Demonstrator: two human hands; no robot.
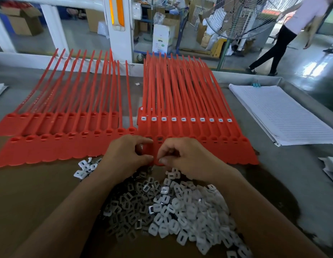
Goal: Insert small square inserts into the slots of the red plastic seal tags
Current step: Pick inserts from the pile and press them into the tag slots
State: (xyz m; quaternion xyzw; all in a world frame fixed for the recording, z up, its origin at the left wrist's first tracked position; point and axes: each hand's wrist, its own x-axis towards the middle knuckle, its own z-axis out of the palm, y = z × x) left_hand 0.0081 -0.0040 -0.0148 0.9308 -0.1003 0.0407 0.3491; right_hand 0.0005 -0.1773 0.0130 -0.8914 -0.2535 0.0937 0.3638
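Red seal tags (199,151) are lying in rows across the table (284,164). Your left hand (128,155) is pinching one in the near row, fingers curled. Your right hand (188,159) is curling beside it, and I cannot tell what it grips. White square inserts (180,211) are lying heaped beneath your wrists.

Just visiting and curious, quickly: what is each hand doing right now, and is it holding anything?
Left hand: fingers curled, pinching a red tag.
Right hand: fingers curled; what it holds, if anything, cannot be told.
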